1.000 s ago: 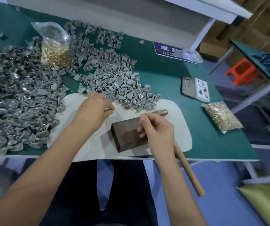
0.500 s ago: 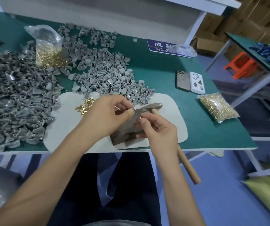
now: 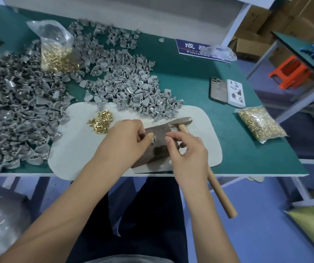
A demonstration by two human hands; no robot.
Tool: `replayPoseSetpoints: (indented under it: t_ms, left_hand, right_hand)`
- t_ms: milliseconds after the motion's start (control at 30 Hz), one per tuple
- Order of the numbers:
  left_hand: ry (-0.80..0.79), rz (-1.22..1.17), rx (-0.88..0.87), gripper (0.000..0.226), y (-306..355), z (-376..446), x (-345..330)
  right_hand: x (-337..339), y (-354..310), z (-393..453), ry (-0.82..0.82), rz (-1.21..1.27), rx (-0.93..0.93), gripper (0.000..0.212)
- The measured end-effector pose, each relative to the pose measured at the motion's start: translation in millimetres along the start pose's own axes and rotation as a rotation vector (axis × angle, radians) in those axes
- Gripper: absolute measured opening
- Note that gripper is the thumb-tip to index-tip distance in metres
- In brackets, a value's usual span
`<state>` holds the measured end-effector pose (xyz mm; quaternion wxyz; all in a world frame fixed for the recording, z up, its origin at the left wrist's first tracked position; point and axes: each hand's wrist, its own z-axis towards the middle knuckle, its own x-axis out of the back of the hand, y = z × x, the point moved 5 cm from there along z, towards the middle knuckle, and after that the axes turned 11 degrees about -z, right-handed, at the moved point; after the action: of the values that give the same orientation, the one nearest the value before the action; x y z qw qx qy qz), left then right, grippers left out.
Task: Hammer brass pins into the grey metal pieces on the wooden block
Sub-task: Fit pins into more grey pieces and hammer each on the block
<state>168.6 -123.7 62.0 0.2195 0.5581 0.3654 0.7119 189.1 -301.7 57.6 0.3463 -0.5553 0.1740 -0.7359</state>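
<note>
We are reading a blue sign point(image 3: 194, 48) at the back of the green table point(image 3: 247, 149): two white Chinese characters, "成" and a second one half covered, and under them "Finished", the rest lying hidden behind a crumpled clear bag point(image 3: 218, 52). We are seeing no other legible writing; the white phone case point(image 3: 235, 93) beside the grey phone point(image 3: 217, 90) is showing dark marks too small to make out. Our left hand point(image 3: 125, 141) is pinching a small grey metal piece point(image 3: 153, 139) between thumb and curled fingers, right over the wooden block point(image 3: 158, 149), though whether the piece is touching the block we cannot tell. Our right hand point(image 3: 188, 154) is pinching something tiny at thumb and forefinger, likely a brass pin, too small to be sure, while its other fingers are curling round the hammer point(image 3: 182, 126), whose head is resting past the block and whose handle is sticking out beyond the table edge. The block is sitting on a white mat point(image 3: 76, 149), partly covered by both hands. Loose brass pins point(image 3: 100, 121) are lying on the mat, near heaps of grey metal pieces point(image 3: 15, 111). Two bags of pins point(image 3: 260, 122) are sitting far left and right.
</note>
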Motion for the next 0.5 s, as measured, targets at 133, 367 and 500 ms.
replayPoseSetpoints:
  t_ms: [133,367,500]
  left_hand:
    - [-0.035,-0.074,-0.052,0.020,-4,-7,1]
    - [-0.085,-0.056,-0.123,0.014,-3,-9,3]
    - [-0.085,-0.067,-0.138,0.009,-3,-6,2]
  right_hand:
    - [-1,5,6,-0.032,0.035,0.000,0.012]
    - [-15,-14,15,-0.117,-0.011,0.146,0.008]
    - [-18,-20,19,-0.180,-0.177,0.169,0.010]
